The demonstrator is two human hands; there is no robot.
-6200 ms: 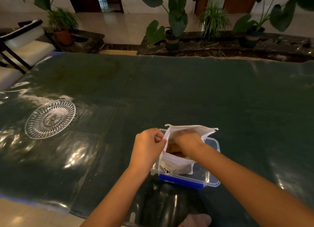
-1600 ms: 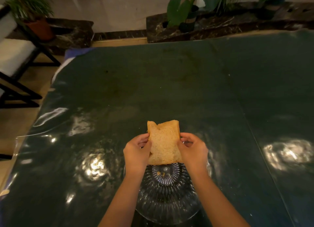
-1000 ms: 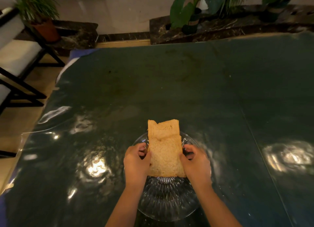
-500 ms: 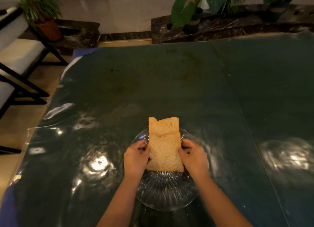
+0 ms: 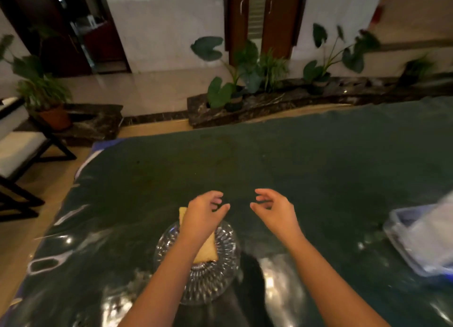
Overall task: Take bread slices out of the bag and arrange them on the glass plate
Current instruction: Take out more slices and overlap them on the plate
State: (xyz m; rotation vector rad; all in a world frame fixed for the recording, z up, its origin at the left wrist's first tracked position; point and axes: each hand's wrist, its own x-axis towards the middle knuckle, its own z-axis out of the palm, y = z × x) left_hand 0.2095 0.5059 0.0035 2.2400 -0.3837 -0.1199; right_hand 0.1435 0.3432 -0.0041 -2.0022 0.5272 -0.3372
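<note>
Head view: a dark green table (image 5: pixel 318 160) is seen, with a clear box (image 5: pixel 421 243) holding the blurred bag (image 5: pixel 434 219) at the right edge. A glass plate (image 5: pixel 225 272) lies near, bread (image 5: pixel 207 253) laid on it. Both hands are empty, fingers loosely spread; the right hand (image 5: pixel 275 212) is nearer the bag than the left hand (image 5: pixel 203 216).

bread slice (image 5: pixel 207 252) on glass plate (image 5: pixel 221 281)

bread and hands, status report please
Both hands, left and right, open and empty. Bread lying on glass plate. Bag at right, path clear.
</note>
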